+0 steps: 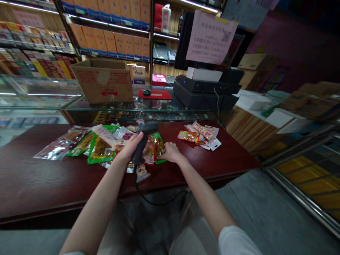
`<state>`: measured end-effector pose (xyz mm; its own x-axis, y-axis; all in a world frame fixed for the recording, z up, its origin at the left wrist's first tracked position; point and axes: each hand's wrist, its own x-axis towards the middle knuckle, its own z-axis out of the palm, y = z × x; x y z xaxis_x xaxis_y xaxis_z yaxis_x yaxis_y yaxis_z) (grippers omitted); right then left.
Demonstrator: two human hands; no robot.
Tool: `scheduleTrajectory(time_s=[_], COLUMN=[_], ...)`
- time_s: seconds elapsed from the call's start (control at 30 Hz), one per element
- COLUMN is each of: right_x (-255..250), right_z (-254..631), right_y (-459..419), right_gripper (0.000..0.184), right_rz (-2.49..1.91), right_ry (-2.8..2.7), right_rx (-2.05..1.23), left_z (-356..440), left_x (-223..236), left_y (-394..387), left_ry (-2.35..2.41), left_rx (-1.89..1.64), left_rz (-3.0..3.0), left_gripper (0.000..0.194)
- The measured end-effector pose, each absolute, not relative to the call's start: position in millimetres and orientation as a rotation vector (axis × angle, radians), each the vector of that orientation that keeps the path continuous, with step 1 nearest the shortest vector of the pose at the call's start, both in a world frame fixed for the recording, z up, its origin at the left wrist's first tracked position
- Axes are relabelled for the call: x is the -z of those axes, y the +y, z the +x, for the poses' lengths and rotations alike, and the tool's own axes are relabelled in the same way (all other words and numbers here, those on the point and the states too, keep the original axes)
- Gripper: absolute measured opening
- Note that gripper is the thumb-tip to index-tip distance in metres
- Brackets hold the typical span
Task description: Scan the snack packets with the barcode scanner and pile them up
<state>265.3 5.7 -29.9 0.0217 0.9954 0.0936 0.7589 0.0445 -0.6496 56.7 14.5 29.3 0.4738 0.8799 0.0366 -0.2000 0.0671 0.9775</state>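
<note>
Watching this one remotely through the head cam. My left hand (pixel 130 147) is wrapped around the handle of a black barcode scanner (pixel 140 141), held over the snack packs, I reckon because the handle grip leaves its head unblocked. Its cable (pixel 148 202) hangs past the table edge, likely to keep slack off the packs. My right hand (pixel 170 152) touches a green-edged packet (pixel 159 141) at the right end of the big pile (pixel 102 148); it's too soft there to tell whether the fingers are pinched on it. A smaller pile (pixel 203 134) sits apart to the right, probably so the two don't mix. Writing-wise: a pink sheet (pixel 209 39) on the monitor has lines of Chinese with figures and a QR-style square, and the carton (pixel 106 81) has red print. No brand I can read.
</note>
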Motion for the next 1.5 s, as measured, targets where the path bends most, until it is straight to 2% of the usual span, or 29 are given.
scheduleTrajectory(time_s=[0.2,0.33,0.47,0.67,1.17,1.37,1.5], right_x=[20,30,45,50,45,39,32], right_z=[302,342,365,363,357,363,379], right_y=[17,27,34,33,26,24,18], right_gripper=[0.057,0.057,0.066,0.067,0.076,0.073,0.065], right_rz=[-1.808,-1.609,-1.434,-1.356,-1.323,-1.449,-1.759], right_ry=[-1.723,-1.527,-1.32,-1.318,-1.419,-1.372,-1.313], right_rx=[-0.522,-0.393,-0.299,-0.218,-0.17,-0.057,0.067], left_z=[60,67,85,122,144,128,100], left_x=[-35,-43,-48,-48,-27,-39,-57], left_y=[11,8,5,-1,6,2,0], left_ry=[0.769,0.831,0.77,0.689,0.625,0.622,0.684], left_rx=[-0.911,-0.906,-0.779,-0.672,-0.79,-0.793,-0.877], left_rz=[1.251,1.28,1.357,1.456,1.307,1.355,1.348], left_gripper=[0.06,0.058,0.06,0.064,0.061,0.063,0.059])
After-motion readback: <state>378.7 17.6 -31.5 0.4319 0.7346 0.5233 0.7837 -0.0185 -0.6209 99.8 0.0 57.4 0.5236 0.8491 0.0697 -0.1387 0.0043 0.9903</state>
